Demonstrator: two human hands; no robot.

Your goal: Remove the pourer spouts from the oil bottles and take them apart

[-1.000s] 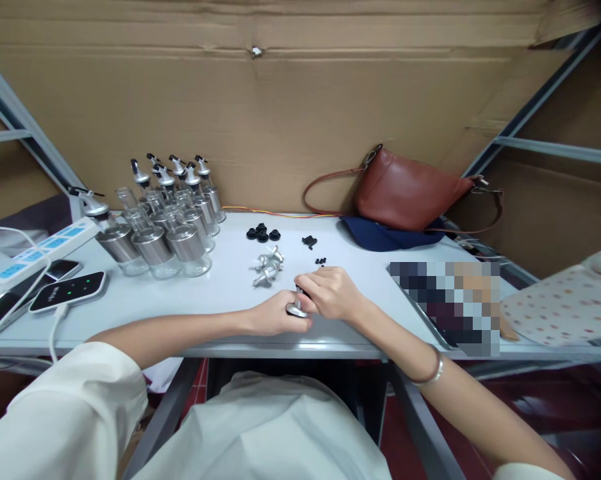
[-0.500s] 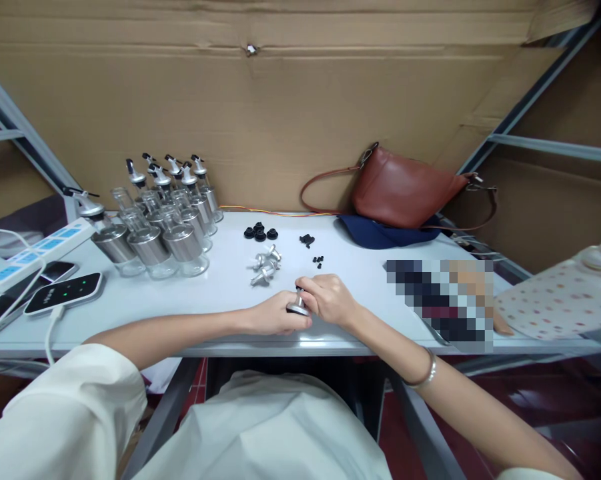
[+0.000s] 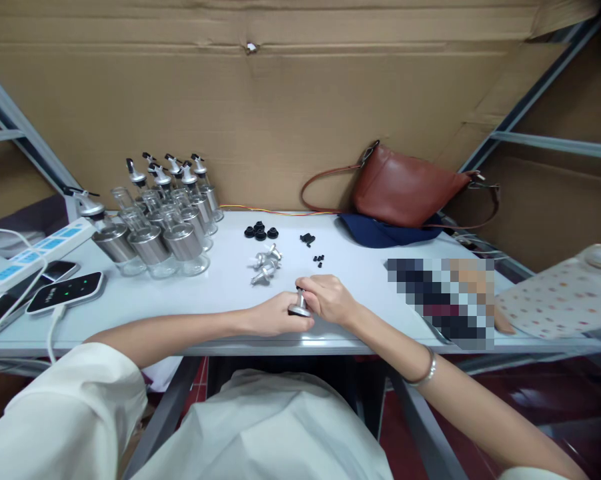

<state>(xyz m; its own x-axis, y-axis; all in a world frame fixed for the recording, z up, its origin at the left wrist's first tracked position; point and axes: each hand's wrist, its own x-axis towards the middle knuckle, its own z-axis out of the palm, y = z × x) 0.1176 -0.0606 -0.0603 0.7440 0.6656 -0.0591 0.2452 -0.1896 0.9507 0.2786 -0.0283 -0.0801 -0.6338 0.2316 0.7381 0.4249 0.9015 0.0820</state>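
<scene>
Near the table's front edge, my left hand (image 3: 277,313) is closed round the wide base of a silver pourer spout (image 3: 301,307) with a dark rim. The fingers of my right hand (image 3: 330,299) pinch its narrow top, where a bit of black shows; whatever else they hold is hidden. Just beyond my hands lie several silver spout pieces (image 3: 266,265). Behind those sit black round stoppers (image 3: 261,233) in a cluster. Two small groups of black parts lie to their right, larger bits (image 3: 307,239) and tiny plugs (image 3: 319,260).
Several glass bottles with steel bands (image 3: 147,247) stand at the left, some topped with pourers. A power strip (image 3: 35,257) and a white-edged device (image 3: 65,292) lie beside them. At the right are a brown bag (image 3: 405,187), a navy cap (image 3: 370,232) and a dotted bag (image 3: 555,300).
Almost nothing differs. Both hands keep their grip on the pourer spout, and the view has shifted very slightly.
</scene>
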